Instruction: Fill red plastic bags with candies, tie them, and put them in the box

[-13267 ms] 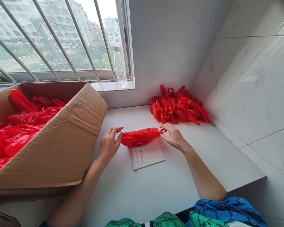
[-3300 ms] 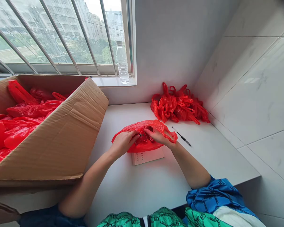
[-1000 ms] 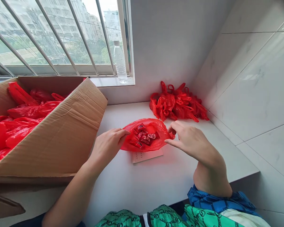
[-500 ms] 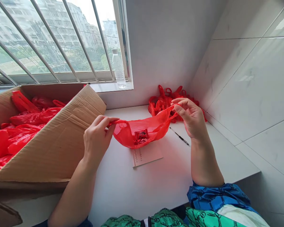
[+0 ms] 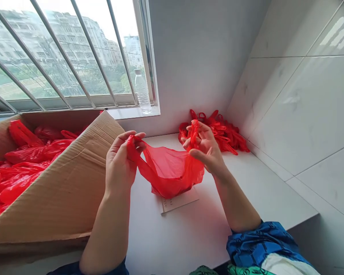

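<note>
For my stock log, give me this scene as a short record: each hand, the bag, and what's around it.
Left hand: gripping one handle of the red bag
Right hand: gripping the other handle
Red bag: sagging between the hands, over a booklet
Nearby: cardboard box holding red bags; pile of bags; water bottle on windowsill

A thin red plastic bag [image 5: 169, 175] sags between its two raised handles [image 5: 193, 133].
</note>
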Available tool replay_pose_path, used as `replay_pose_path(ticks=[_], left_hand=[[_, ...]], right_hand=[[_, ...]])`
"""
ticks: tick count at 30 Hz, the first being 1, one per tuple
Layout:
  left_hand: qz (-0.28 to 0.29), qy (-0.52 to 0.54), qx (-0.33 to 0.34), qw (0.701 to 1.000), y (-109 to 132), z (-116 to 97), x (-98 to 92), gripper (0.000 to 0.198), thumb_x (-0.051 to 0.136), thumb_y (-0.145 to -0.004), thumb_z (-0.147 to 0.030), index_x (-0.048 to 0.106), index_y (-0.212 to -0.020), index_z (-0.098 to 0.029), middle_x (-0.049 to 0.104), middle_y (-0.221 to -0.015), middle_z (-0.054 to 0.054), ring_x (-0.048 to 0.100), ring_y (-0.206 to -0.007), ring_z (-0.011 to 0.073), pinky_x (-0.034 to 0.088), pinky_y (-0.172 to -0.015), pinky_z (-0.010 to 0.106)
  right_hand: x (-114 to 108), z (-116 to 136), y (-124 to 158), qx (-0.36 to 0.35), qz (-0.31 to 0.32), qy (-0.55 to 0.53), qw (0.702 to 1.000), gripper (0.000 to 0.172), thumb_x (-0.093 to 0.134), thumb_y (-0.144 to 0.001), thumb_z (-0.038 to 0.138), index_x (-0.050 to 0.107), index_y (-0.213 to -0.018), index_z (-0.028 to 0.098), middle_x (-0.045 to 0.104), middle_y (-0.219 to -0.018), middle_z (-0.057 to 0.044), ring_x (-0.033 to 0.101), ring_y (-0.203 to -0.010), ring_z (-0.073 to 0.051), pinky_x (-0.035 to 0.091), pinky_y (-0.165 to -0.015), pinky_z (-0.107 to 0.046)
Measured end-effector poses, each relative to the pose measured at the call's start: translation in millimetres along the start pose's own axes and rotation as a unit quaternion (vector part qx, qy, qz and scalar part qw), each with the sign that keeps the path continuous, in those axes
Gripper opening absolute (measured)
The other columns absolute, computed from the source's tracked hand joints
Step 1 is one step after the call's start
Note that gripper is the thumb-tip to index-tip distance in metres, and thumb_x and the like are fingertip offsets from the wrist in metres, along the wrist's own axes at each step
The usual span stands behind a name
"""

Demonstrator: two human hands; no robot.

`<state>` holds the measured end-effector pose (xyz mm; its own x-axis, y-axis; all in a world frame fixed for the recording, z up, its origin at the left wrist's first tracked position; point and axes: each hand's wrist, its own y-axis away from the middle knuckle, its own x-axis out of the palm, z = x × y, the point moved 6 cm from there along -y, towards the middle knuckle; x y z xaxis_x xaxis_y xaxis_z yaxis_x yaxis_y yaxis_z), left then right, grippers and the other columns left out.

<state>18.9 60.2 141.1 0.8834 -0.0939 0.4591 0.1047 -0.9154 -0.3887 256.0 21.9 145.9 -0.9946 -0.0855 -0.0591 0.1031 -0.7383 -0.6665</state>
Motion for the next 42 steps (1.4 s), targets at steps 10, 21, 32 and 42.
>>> replay_pose_path(ticks=[10, 21, 32, 42], left_hand=[[0.173, -0.312, 0.123, 0.926, 40.6, -7.4, 53.6, 0.026, 0.061, -0.092, -0.033, 0.07, -0.115, -0.026, 0.059, -0.134, 0.008, 0.06, -0.111, 0.0218, 0.048, -0.093, 0.034], [0.302, -0.201, -0.185, 0.913, 39.0, 69.3, 48.3, 0.03, 0.056, -0.09, -0.03, 0.061, -0.118, -0.019, 0.068, -0.096, 0.005, 0.065, -0.088, 0.019, 0.05, -0.083, 0.032], [0.184, -0.006, -0.319, 0.93, 30.4, 82.2, 35.2, 0.024, 0.06, -0.085, -0.029, 0.062, -0.107, -0.02, 0.053, -0.058, -0.005, 0.044, -0.047, 0.0077, 0.042, -0.055, 0.02], [0.204, -0.087, -0.245, 0.944, 29.1, 75.3, 31.0, 0.044, 0.063, -0.088, -0.052, 0.073, -0.111, -0.015, 0.074, -0.1, 0.012, 0.069, -0.079, 0.0199, 0.055, -0.07, 0.029]], right_hand=[[63.1, -23.2, 7.3, 0.015, 0.034, 0.12, 0.992, 0.024, 0.055, -0.096, 0.039, 0.063, -0.115, 0.026, 0.064, -0.109, -0.004, 0.062, -0.102, -0.019, 0.053, -0.084, -0.036], [21.9, -52.3, 4.0, 0.22, -0.021, -0.163, 0.962, 0.037, 0.058, -0.092, 0.054, 0.071, -0.106, 0.023, 0.065, -0.089, -0.003, 0.053, -0.066, -0.011, 0.038, -0.05, -0.022], [24.4, -21.3, 6.5, 0.082, 0.191, 0.089, 0.974, 0.022, 0.062, -0.093, 0.039, 0.073, -0.087, 0.021, 0.058, -0.097, -0.006, 0.058, -0.092, -0.017, 0.05, -0.076, -0.03], [28.3, -7.8, 9.6, -0.084, 0.065, 0.378, 0.92, 0.011, 0.056, -0.092, 0.024, 0.049, -0.084, 0.022, 0.054, -0.096, -0.005, 0.053, -0.078, -0.016, 0.042, -0.064, -0.028]])
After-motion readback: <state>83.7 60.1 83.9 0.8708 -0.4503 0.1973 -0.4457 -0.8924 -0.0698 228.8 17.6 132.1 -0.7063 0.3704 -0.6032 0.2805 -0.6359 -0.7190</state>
